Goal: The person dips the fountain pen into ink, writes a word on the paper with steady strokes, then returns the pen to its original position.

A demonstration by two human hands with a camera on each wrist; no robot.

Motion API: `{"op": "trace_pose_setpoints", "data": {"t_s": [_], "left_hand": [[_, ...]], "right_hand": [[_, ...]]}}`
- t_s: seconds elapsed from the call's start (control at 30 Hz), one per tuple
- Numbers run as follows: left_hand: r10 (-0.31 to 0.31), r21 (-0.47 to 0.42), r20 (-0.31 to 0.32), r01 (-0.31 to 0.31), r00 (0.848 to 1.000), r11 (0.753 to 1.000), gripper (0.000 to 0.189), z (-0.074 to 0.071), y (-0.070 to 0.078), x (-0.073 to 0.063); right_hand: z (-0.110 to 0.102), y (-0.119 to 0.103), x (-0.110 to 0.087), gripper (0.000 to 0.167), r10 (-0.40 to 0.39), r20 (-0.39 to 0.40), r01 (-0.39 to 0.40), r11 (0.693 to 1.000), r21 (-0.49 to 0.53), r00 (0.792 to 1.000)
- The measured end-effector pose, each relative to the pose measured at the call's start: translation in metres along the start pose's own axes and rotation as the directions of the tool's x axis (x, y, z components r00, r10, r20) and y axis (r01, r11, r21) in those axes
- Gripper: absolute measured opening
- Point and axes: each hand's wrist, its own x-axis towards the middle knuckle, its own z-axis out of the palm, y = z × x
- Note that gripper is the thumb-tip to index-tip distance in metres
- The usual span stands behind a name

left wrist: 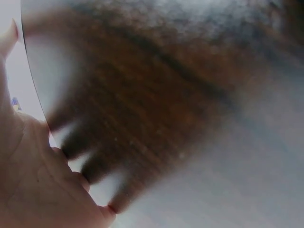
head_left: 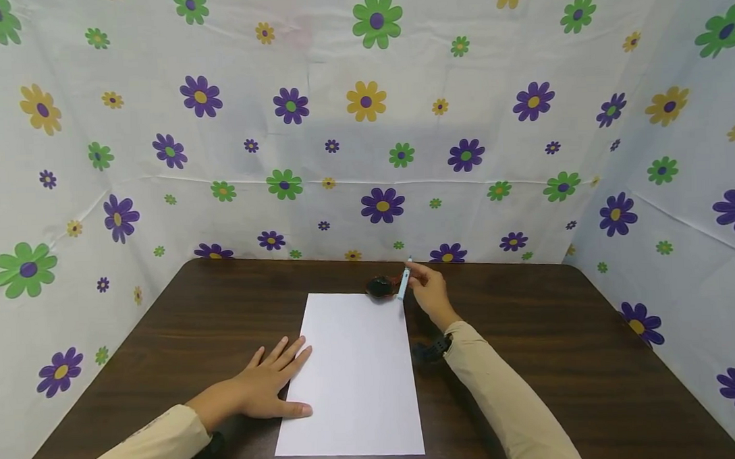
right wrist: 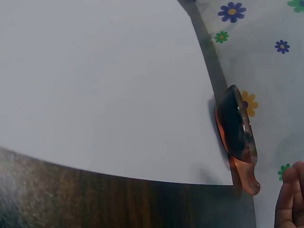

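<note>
A white sheet of paper (head_left: 354, 378) lies lengthwise on the dark wooden table. My left hand (head_left: 266, 385) rests on its left edge with fingers spread; the left wrist view shows the palm (left wrist: 33, 175) close up and blurred. Near the paper's far right corner, my right hand (head_left: 432, 295) pinches a slim light-blue stick-like tool (head_left: 404, 283), its exact kind unclear. Just left of it, a spoon (head_left: 380, 288) with a dark bowl and reddish-brown handle overlaps the paper's far edge. The right wrist view shows this spoon (right wrist: 235, 128) beside the right hand's fingers (right wrist: 287, 199).
The brown table (head_left: 548, 358) extends to both sides of the paper. A white cloth (head_left: 332, 75) printed with flowers hangs behind the table and along both sides. A dark wrist strap (head_left: 432, 350) sits at the right sleeve's cuff.
</note>
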Motion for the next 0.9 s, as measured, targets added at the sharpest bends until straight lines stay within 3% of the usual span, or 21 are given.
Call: {"op": "trace_pose_setpoints", "data": {"t_s": [0.33, 0.57, 0.67, 0.9], "left_hand": [[0.001, 0.007, 0.019, -0.001, 1.0, 1.0, 0.101, 0.001, -0.001, 0.001], [-0.003, 0.01, 0.016, 0.003, 1.0, 1.0, 0.102, 0.0, -0.001, 0.001], [0.009, -0.007, 0.008, -0.009, 1.0, 1.0, 0.102, 0.002, -0.003, 0.002], [-0.011, 0.05, -0.006, 0.011, 1.0, 0.999, 0.107, 0.015, -0.016, 0.009]], "right_hand": [[-0.008, 0.005, -0.002, 0.028, -0.057, -0.065, 0.065, 0.989, 0.131, 0.996], [-0.012, 0.004, -0.004, 0.025, 0.04, -0.057, -0.029, 0.984, 0.177, 0.998], [-0.014, 0.005, -0.004, 0.025, 0.052, -0.05, -0.043, 0.985, 0.168, 0.997], [-0.016, 0.007, -0.005, 0.024, 0.065, -0.012, -0.063, 0.99, 0.128, 0.998]]}}
